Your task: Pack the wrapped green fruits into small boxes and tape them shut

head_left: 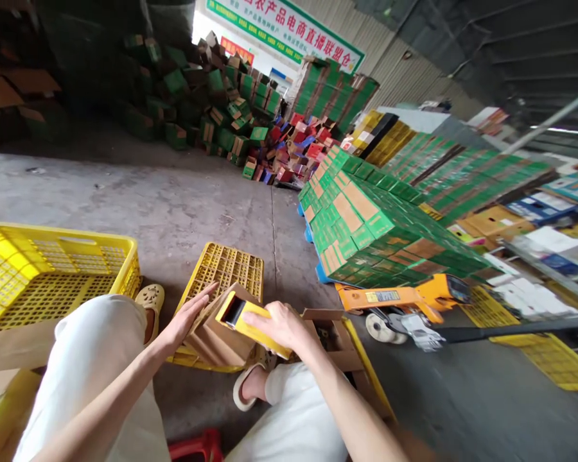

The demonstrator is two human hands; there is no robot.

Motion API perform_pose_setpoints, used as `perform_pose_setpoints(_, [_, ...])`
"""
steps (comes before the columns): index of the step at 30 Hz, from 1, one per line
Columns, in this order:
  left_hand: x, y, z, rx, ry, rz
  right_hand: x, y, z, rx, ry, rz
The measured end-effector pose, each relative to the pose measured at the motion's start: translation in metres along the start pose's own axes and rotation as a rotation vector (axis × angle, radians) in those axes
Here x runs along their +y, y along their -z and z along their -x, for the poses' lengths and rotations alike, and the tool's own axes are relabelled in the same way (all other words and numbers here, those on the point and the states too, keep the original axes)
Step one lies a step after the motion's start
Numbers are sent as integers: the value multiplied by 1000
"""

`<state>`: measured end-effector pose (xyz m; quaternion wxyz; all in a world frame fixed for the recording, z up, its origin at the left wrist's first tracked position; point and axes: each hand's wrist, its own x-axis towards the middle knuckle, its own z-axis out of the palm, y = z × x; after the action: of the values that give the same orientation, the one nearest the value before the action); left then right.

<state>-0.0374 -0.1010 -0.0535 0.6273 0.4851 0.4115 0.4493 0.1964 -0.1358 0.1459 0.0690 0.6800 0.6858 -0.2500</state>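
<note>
A brown cardboard box [221,333] sits tilted on an upturned yellow plastic crate [228,260] between my legs. My left hand [187,317] lies along the box's left side, fingers stretched out and fairly straight. In my right hand [274,327] is a yellow hand tool [253,330] with a dark slot near its front end; it may be a tape dispenser. Its front rests over or just above the box top, and I cannot tell whether it touches. My right thumb lies on the tool, and the fingers beneath are mostly hidden.
A large yellow crate [120,256] stands at left; an open carton [332,337] sits by my right knee. Below is a red stool [197,446]. An orange pallet jack [399,295] stands beside stacked green boxes [366,224]. Loose boxes [221,122] are heaped behind.
</note>
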Motion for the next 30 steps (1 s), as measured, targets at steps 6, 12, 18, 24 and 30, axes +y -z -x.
perform_pose_setpoints(6, [33,-10,-24,-136,-1,112,-32,21,-24,-155,-47,-186])
perform_pose_setpoints(12, [40,-6,-46,-299,-82,3,-25,19,-23,-157,-81,-286])
perform_pose_setpoints(18, [40,-1,-64,-478,-192,-85,-19,18,-24,-120,-113,-172])
perform_pose_setpoints(24, [13,-8,-70,-409,-338,-140,-6,19,-19,-127,-61,-217])
perform_pose_setpoints(30, [-7,-27,-73,-343,-486,-340,25,14,-5,-252,-50,-429])
